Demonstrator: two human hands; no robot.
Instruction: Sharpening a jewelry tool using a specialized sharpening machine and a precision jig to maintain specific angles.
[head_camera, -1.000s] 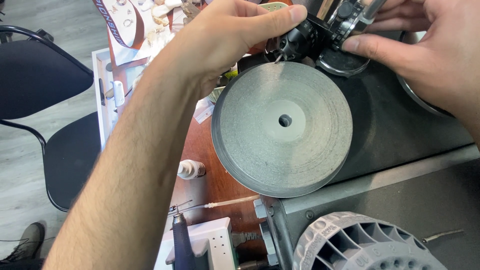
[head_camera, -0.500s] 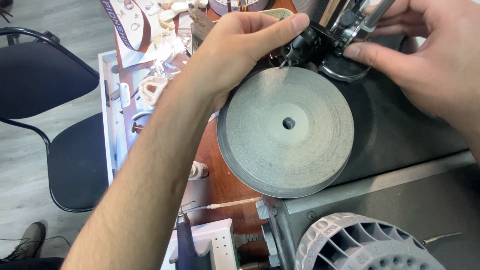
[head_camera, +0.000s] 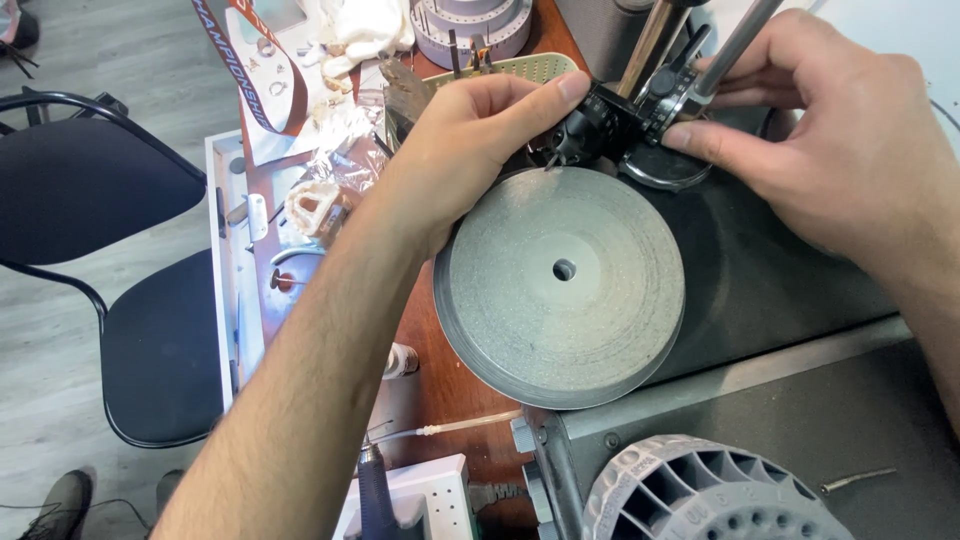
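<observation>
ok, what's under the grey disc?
The grey disc lies flat on a dark machine top, overhanging its left edge above the reddish-brown bench. Whatever mounts it is covered; only its centre hole shows.

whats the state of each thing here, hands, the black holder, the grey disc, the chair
left hand: fingers pinched on the black holder, forearm across the bench.
right hand: fingertips on the holder's metal clamp.
black holder: gripped by both hands, tip just above the disc's far edge; contact unclear.
grey disc: flat on the machine, centre hole bare; spinning or not, cannot tell.
black chair: unoccupied, beside the bench.
ribbed grey wheel: untouched, near edge.
</observation>
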